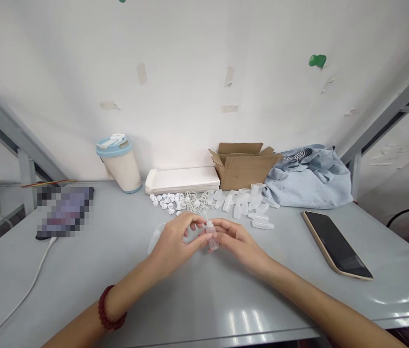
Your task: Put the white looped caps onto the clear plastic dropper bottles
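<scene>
A small translucent plastic bottle (212, 240) with a narrow white top is held upright between my hands, over the middle of the table. My right hand (239, 243) pinches it from the right with thumb and fingers. From the other side, my left hand (175, 240) presses its thumb against the bottle, fingers curled near the top. Just beyond lie several white caps (170, 200), a tangle of thin white cords (197, 200) and a pile of similar bottles (242, 200). Partly hidden behind my left hand is a clear item (153, 240) with a thin cord.
At the back stand a cream cup with a blue lid (124, 166), a stack of white flat boxes (184, 179), an open cardboard box (246, 171) and a light blue cloth bag (309, 179). A phone (338, 246) lies right; a blurred dark object (66, 212) with a white cable lies left.
</scene>
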`<state>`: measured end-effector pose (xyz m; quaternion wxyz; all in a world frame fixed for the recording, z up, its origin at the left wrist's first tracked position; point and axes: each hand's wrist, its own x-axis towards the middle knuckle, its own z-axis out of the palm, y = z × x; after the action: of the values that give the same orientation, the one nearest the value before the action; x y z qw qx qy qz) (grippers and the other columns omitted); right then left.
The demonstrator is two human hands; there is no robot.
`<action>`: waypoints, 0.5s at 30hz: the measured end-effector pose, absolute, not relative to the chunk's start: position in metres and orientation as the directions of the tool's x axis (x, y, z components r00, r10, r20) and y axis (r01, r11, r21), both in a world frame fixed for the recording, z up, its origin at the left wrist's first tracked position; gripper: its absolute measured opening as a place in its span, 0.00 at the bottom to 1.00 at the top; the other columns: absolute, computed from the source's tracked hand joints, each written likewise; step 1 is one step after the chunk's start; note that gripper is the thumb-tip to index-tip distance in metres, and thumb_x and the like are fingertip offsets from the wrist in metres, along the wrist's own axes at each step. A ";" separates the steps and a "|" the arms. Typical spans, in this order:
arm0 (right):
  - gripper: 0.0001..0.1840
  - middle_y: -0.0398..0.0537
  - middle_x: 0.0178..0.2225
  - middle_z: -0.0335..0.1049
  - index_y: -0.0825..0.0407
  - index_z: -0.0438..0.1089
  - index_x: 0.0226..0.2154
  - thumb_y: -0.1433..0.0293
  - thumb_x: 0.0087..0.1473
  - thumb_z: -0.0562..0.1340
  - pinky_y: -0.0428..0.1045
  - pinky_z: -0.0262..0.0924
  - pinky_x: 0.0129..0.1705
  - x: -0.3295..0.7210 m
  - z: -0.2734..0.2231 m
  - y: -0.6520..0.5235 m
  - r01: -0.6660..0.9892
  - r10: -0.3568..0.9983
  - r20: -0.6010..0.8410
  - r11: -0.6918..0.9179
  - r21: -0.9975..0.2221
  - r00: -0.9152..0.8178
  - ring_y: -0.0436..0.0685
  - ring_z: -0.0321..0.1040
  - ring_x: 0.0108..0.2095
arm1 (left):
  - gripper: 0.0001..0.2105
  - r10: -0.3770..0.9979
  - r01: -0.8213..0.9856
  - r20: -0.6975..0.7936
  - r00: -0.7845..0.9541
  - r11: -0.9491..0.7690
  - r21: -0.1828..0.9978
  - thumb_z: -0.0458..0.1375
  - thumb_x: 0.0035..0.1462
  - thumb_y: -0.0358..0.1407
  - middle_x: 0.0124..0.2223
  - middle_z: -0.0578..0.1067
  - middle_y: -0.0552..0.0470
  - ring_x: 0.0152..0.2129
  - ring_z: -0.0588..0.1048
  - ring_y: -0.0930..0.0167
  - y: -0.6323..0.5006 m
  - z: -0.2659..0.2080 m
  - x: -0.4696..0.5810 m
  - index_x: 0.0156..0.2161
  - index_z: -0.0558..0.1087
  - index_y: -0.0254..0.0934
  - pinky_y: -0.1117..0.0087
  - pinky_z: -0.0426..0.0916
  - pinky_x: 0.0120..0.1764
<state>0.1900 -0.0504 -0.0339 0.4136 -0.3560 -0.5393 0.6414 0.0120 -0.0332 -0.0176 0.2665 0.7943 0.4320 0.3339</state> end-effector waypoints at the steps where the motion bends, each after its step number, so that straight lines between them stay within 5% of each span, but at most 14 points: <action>1: 0.13 0.49 0.37 0.73 0.53 0.69 0.43 0.67 0.55 0.59 0.51 0.62 0.41 0.190 -0.033 -0.050 -0.228 0.904 -0.031 -0.141 -0.963 -0.427 0.52 0.69 0.34 | 0.10 0.822 0.507 0.386 0.419 -0.565 0.652 0.59 0.55 0.40 0.39 0.74 0.49 0.35 0.70 0.67 -0.033 -0.019 0.012 0.40 0.70 0.39 0.66 0.66 0.36; 8: 0.12 0.55 0.39 0.73 0.56 0.70 0.41 0.69 0.54 0.60 0.50 0.64 0.40 0.192 -0.036 -0.046 -0.443 0.884 -0.102 -0.325 -0.835 -0.457 0.57 0.71 0.40 | 0.20 0.569 0.441 0.576 0.587 -0.821 0.362 0.60 0.55 0.38 0.49 0.71 0.43 0.49 0.65 0.61 -0.032 -0.029 0.011 0.52 0.63 0.37 0.57 0.63 0.51; 15: 0.13 0.56 0.40 0.73 0.57 0.69 0.42 0.67 0.55 0.59 0.50 0.62 0.45 0.190 -0.040 -0.045 -0.427 0.849 -0.092 -0.353 -0.833 -0.521 0.57 0.71 0.43 | 0.16 0.573 0.430 0.584 0.574 -0.819 0.381 0.59 0.53 0.33 0.47 0.72 0.44 0.48 0.66 0.60 -0.034 -0.024 0.012 0.48 0.66 0.37 0.57 0.63 0.51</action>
<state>0.1897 -0.0454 -0.0397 0.4100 -0.2674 -0.3944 0.7777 0.0124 -0.0336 -0.0236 0.0990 0.8817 0.2844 0.3632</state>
